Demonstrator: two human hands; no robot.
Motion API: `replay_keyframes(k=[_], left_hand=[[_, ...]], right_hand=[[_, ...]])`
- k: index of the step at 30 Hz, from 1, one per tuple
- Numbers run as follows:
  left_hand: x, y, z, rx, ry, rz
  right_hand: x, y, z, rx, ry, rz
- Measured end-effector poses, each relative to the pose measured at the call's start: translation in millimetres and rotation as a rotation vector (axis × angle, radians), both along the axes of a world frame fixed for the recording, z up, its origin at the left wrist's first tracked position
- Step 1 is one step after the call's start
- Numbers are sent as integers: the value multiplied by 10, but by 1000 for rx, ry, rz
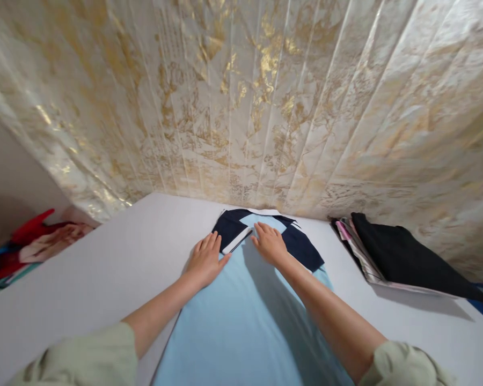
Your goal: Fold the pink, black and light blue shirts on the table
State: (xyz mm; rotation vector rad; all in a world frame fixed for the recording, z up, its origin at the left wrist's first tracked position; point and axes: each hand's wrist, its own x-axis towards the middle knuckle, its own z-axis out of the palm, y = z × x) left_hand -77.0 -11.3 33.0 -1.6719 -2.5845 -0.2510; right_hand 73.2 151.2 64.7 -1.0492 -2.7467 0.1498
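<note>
A light blue garment (229, 327) with navy and white parts at its far end lies spread on the white table, its near end running out of view. My left hand (204, 260) rests flat on its left edge, beside a navy sleeve (230, 228) with a white band that is folded inward. Flat on the upper middle of the cloth lies my right hand (270, 242), fingers stretched out, close to the end of that white band. A second navy sleeve part (304, 247) sits to the right of my right hand.
Folded clothes (406, 257), black on top, are stacked on the white table (116, 279) at the right. Red, pink and other coloured clothes (36, 246) lie in a heap at the left. A gold-patterned curtain (241, 107) hangs behind the table's far edge.
</note>
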Motion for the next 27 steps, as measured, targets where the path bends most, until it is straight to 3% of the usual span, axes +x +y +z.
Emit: replay_keyframes(k=[4, 7, 13, 16, 19, 22, 27], left_hand=[[18, -4, 1, 22, 33, 12], [25, 0, -11, 30, 58, 12], [30, -6, -26, -11, 62, 25], [28, 11, -16, -23, 52, 24], [28, 31, 0, -26, 39, 31], [27, 41, 5, -30, 41, 35], [27, 35, -13, -39, 59, 33]], right_hand=[[-627, -194, -85, -45, 83, 180], [-901, -155, -211, -84, 62, 198], [-1037, 62, -245, -70, 44, 33], [-1121, 43, -219, 18, 123, 132], [-1249, 44, -257, -8, 115, 254], [-1352, 139, -305, -80, 70, 185], [-1393, 292, -258, -84, 127, 131]])
